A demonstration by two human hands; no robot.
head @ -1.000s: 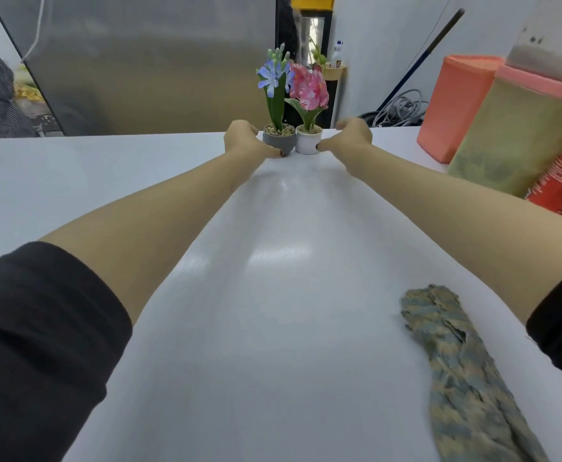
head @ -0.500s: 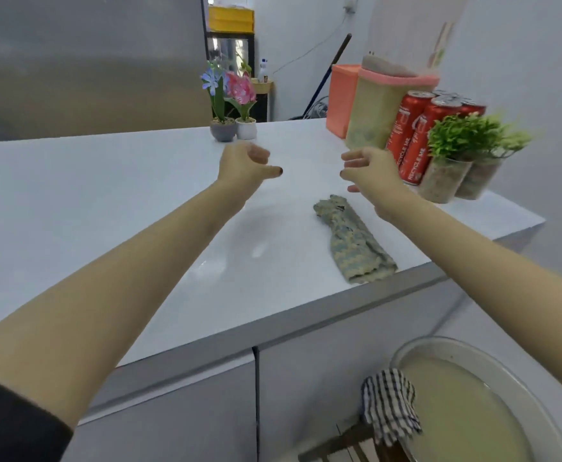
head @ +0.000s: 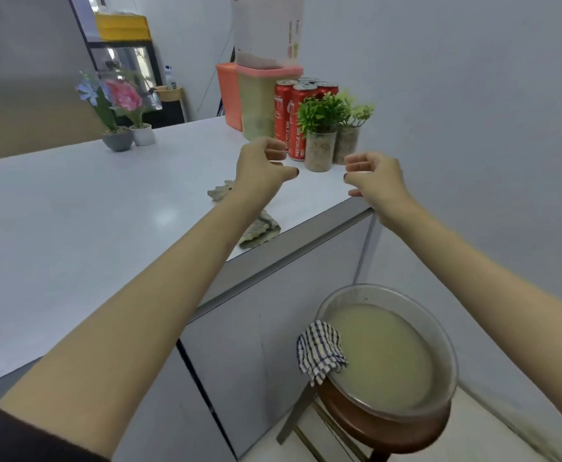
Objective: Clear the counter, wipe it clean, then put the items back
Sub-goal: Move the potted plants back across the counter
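The white counter (head: pixel 73 228) stretches from the left to its right corner. My left hand (head: pixel 261 170) and my right hand (head: pixel 372 178) hover above that corner, fingers loosely curled, holding nothing. Just beyond them stand two small green plants in clear cups (head: pixel 321 141), with red soda cans (head: pixel 289 118) behind. Two flower pots, a grey one with a blue flower (head: pixel 116 140) and a white one with a pink flower (head: pixel 143 133), sit at the counter's far edge. A greenish cloth (head: pixel 259 230) lies near the front edge, partly hidden by my left forearm.
An orange bin (head: pixel 228 95) and a tall container with a pink lid (head: pixel 259 105) stand at the back right. Below the counter's corner, a stool carries a round basin of cloudy water (head: pixel 386 355) with a checked cloth (head: pixel 321 351) over its rim.
Both hands let go of the two flower pots and drew back to the right, toward the green plants. The view swung right and down, bringing the basin into sight.
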